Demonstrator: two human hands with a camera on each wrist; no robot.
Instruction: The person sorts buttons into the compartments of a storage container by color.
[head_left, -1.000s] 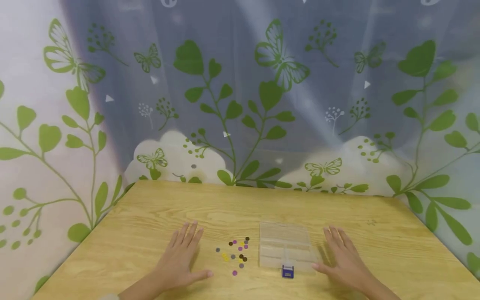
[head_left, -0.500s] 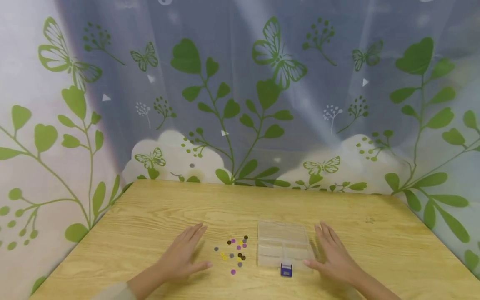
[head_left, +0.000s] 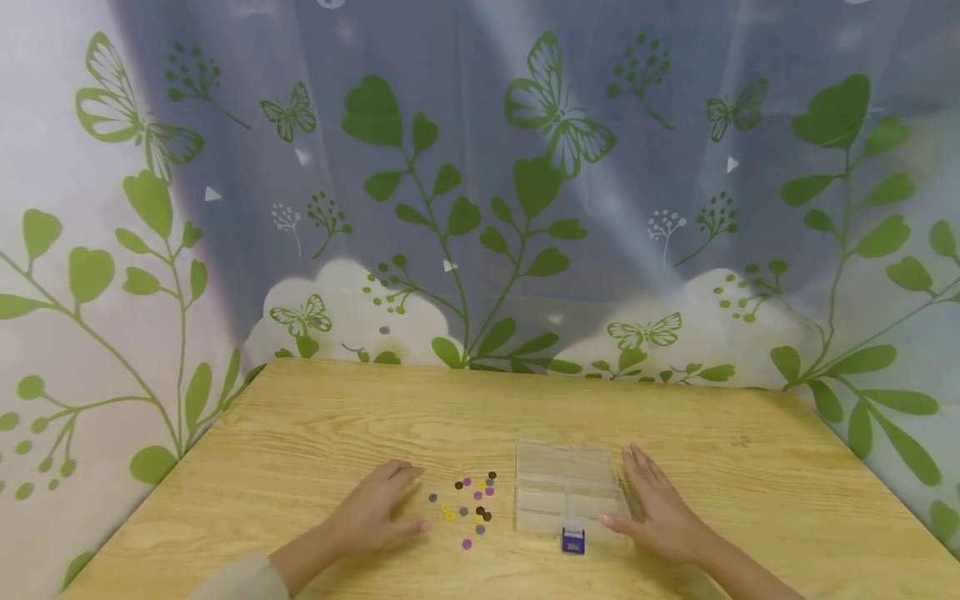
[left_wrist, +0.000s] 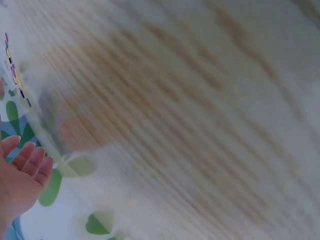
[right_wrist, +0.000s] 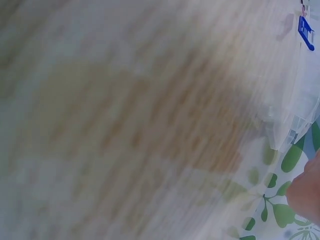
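Several small flat discs, black, purple (head_left: 467, 544), yellow and grey (head_left: 432, 497), lie scattered on the wooden table. To their right is a clear plastic compartment box (head_left: 555, 461) with a blue latch (head_left: 573, 541) at its front. My left hand (head_left: 371, 515) is left of the discs, fingers and thumb spread apart, holding nothing. By the box's right side is my right hand (head_left: 663, 512), fingers extended and thumb overlapping the front right corner. Relaxed left fingers (left_wrist: 34, 161) show in the left wrist view; the right wrist view shows the box's edge (right_wrist: 287, 95) beside part of that hand.
The pale wood-grain table (head_left: 337, 408) reaches back to a printed curtain (head_left: 480, 208) with green leaves and butterflies. More of this cloth (head_left: 90, 333) hangs along the left side and the right.
My left hand has shifted right towards the discs, its fingers drawing in a little. My right hand has moved left, closer to the box. The discs and box stay in place.
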